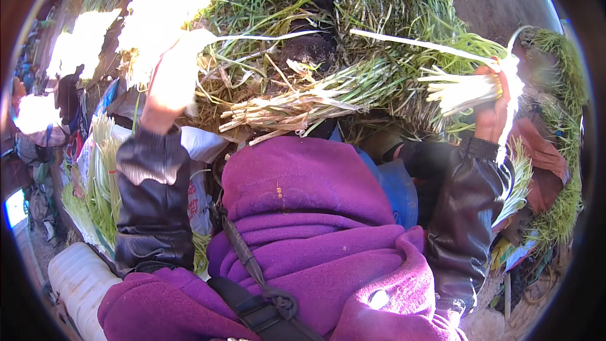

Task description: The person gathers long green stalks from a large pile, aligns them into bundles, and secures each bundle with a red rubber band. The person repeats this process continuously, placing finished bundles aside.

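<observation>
My right hand (494, 90) is closed round a bundle of pale plant stalks (461, 91), its cut ends pointing left. A single white stalk (421, 46) stretches left from the top of that hand. At the upper left, glare washes out much of my left hand (177, 66); another thin white stalk (265, 38) runs rightward from its fingers. The two single stalks do not touch. Between my hands, a loose bunch of stalks with dry, brownish ends (293, 109) lies on a heap of green stalks (378, 4), just beyond my purple cloth-covered lap.
A stalk bundle with a red band (111, 170) stands at left, above a ribbed white container (80, 289). White sacks (201, 144) lie near my left sleeve. More greens (563, 80) and a brownish cloth (539, 151) are at right. Another person (40, 128) appears at far left.
</observation>
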A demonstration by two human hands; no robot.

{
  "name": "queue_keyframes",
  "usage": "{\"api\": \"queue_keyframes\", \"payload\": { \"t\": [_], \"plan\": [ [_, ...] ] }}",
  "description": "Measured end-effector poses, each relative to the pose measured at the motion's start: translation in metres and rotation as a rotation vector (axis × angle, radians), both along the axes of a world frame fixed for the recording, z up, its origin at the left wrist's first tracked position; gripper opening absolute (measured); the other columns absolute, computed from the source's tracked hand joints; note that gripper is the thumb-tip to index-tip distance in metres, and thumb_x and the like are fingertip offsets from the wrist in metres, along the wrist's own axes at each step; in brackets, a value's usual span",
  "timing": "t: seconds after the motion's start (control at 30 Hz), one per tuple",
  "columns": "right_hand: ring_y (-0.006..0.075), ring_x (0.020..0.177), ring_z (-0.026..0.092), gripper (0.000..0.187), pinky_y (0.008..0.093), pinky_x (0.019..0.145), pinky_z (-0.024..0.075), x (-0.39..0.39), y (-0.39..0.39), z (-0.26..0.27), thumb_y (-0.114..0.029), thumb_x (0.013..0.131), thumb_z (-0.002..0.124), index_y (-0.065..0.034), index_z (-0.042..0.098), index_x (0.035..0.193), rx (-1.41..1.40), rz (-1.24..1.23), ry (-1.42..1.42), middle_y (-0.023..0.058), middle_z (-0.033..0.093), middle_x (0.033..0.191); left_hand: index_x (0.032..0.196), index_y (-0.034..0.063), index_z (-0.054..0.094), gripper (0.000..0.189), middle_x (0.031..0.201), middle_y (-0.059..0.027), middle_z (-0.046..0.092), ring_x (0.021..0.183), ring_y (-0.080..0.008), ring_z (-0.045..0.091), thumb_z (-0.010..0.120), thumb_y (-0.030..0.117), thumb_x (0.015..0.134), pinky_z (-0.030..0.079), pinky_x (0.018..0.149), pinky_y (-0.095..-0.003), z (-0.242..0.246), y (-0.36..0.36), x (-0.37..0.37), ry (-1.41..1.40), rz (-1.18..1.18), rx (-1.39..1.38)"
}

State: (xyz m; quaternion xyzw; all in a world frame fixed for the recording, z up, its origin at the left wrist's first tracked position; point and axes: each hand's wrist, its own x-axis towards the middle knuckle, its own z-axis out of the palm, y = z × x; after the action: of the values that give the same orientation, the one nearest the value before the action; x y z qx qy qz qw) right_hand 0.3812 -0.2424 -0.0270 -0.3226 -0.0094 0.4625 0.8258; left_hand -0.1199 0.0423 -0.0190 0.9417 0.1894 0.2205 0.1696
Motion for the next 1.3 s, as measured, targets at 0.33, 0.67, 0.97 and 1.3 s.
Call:
{"api": "queue_keyframes", "payload": {
  "t": [0.33, 0.67, 0.97, 1.3],
  "plan": [
    [0.0208, 0.083, 0.058, 0.024, 0.032, 0.076, 0.0513, -0.066, 0.028, 0.011, -0.003, 0.087, 0.056, 0.003, 0.055, 0.11, 0.052, 0.006, 0.2, 0.0121, 0.06, 0.091, 0.109, 0.0004, 0.061, 0.028, 0.106, -0.014, 0.061, 0.099, -0.0274, 0.059, 0.06, 0.018, 0.087, 0.048, 0.087, -0.0349, -0.002, -0.032, 0.128, -0.097, -0.189, -0.393],
    [0.0207, 0.085, 0.061, 0.025, 0.0344, 0.08, 0.0521, -0.121, 0.039, 0.027, -0.009, 0.089, 0.059, 0.0014, 0.055, 0.112, -0.094, 0.075, 0.036, 0.0101, 0.062, 0.094, 0.099, 0.0014, 0.06, 0.019, 0.085, -0.0049, 0.06, 0.073, -0.0103, 0.059, 0.063, 0.017, 0.088, 0.049, 0.064, -0.0257, 0.033, -0.108, 0.24, -0.477, -0.462, -0.903],
    [0.0201, 0.083, 0.058, 0.023, 0.0312, 0.081, 0.0503, -0.116, 0.04, 0.024, 0.002, 0.086, 0.059, 0.0061, 0.053, 0.108, 0.042, 0.051, 0.178, 0.0133, 0.06, 0.094, 0.097, -0.0002, 0.057, 0.013, 0.087, -0.0073, 0.06, 0.083, -0.0159, 0.062, 0.058, 0.009, 0.089, 0.049, 0.076, -0.0283, 0.027, -0.098, 0.225, -0.636, -0.518, -1.105],
    [0.0213, 0.084, 0.057, 0.028, 0.0312, 0.082, 0.0486, -0.083, 0.032, 0.011, 0.001, 0.084, 0.06, 0.0077, 0.053, 0.11, 0.133, 0.07, 0.287, 0.0129, 0.058, 0.087, 0.093, 0.0017, 0.055, 0.013, 0.076, -0.0022, 0.059, 0.072, -0.0104, 0.06, 0.06, 0.013, 0.09, 0.049, 0.073, -0.027, 0.025, -0.065, 0.165, -0.456, -0.251, -1.343]
  ]
}}
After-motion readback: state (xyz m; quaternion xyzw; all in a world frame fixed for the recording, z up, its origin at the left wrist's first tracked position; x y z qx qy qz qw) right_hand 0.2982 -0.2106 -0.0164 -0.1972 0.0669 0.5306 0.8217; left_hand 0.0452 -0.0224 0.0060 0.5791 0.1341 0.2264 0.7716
